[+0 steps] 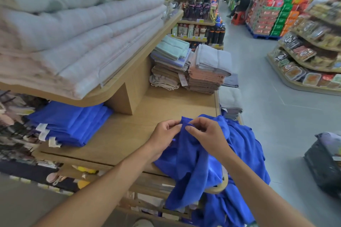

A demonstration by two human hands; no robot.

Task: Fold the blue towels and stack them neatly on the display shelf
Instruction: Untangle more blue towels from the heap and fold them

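Room: bare wooden shelf [151, 108] open ahead, rounded front edge near me | Towel: loose blue towel [195, 160] bunched on that edge, draping off it; my left hand [165, 134] and right hand [208, 134] pinch its raised corner, fingers curled | folded blue stack [70, 125] to the left, apart | Texture: soft, fuzzy cloth

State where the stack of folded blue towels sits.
In the head view, the folded blue towels lie on the wooden shelf, below the quilts, left of the left hand.
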